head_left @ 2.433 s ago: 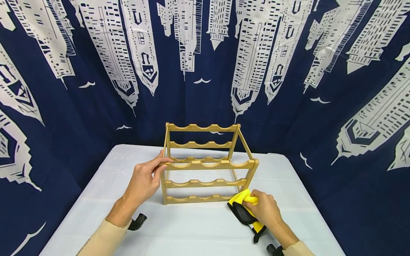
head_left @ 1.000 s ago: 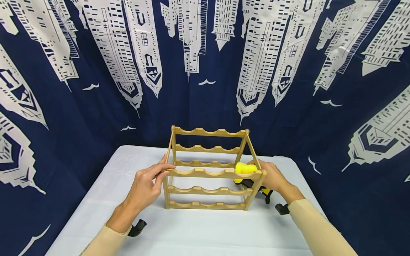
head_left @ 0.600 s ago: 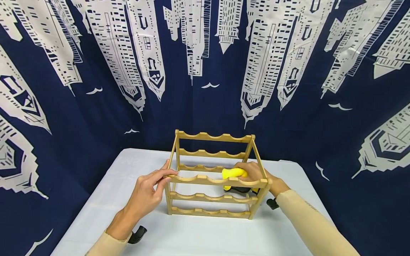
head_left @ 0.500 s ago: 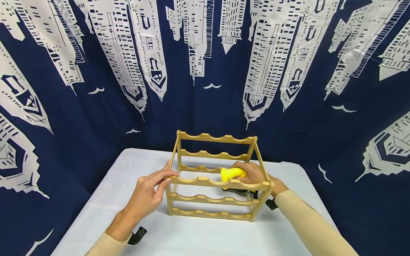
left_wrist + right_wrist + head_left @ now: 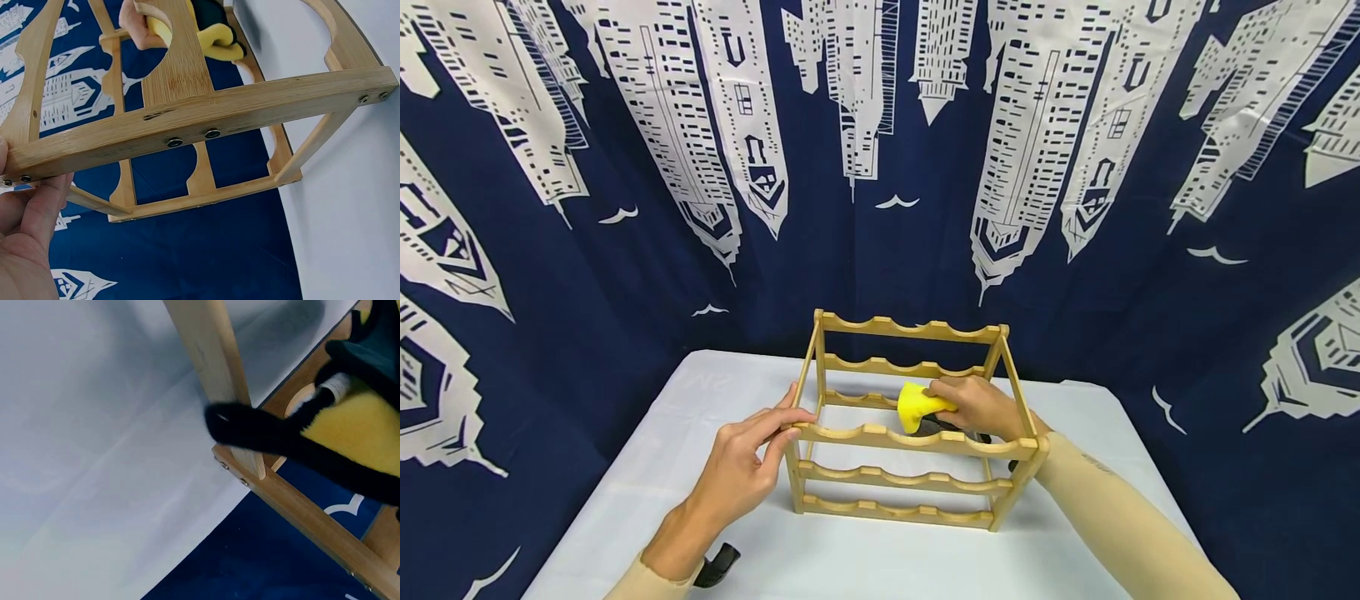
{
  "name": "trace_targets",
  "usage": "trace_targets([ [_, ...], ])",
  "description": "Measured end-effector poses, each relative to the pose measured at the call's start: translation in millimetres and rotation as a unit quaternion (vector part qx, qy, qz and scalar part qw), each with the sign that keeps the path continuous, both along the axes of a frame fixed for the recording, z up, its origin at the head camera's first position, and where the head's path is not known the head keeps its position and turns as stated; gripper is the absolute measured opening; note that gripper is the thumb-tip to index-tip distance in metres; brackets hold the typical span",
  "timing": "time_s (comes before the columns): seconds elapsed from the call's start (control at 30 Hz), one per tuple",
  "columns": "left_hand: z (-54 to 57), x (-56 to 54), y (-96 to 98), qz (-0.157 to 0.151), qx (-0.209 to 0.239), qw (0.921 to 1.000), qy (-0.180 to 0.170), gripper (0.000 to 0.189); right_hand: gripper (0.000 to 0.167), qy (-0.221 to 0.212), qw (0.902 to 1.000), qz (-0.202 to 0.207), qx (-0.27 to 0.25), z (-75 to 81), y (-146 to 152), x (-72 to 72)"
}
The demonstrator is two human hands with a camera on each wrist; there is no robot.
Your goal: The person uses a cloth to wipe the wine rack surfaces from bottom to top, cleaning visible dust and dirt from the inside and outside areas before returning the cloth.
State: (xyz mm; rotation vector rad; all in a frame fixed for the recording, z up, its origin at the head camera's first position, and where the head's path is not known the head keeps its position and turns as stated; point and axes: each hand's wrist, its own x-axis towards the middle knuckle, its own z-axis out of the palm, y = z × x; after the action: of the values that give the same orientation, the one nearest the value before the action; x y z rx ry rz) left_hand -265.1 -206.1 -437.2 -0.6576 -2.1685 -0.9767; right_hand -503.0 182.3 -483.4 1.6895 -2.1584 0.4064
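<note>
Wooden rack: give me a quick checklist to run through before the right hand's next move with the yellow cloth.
1. Wooden rack upright on the white table: ok.
2. Left hand holds the rack's front left corner: ok.
3. Right hand grips the yellow cloth: ok.
4. Cloth touching a rail: cannot tell.
5. Black strap clear of the rack's post: not ok, it lies across it.

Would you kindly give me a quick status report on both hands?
Left hand grips wooden rack at its corner. Right hand holds yellow cloth inside rack. Nothing obstructing.
</note>
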Motion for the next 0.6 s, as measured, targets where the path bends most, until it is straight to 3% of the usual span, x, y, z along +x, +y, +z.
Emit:
trace_targets([
  [0.17, -1.2, -1.4, -1.1, 0.003, -0.008, 0.9999, 0.011, 0.040, 0.052, 0.065, 0.9978, 0.011, -0.004, -6.1, -10, -6.6],
  [0.4, -2.0, -4.5, -2.6, 0.002, -0.014, 0.9997, 0.021, 0.040, 0.067, 0.107, 0.9930, 0.027, 0.042, -9.3, -34, -15.5],
  [0.6, -3.5, -2.9, -2.5, 0.009, -0.013, 0.9998, 0.008, 0.039, 0.053, 0.123, 0.9877, 0.058, 0.077, -13.3, -56, -19.2],
])
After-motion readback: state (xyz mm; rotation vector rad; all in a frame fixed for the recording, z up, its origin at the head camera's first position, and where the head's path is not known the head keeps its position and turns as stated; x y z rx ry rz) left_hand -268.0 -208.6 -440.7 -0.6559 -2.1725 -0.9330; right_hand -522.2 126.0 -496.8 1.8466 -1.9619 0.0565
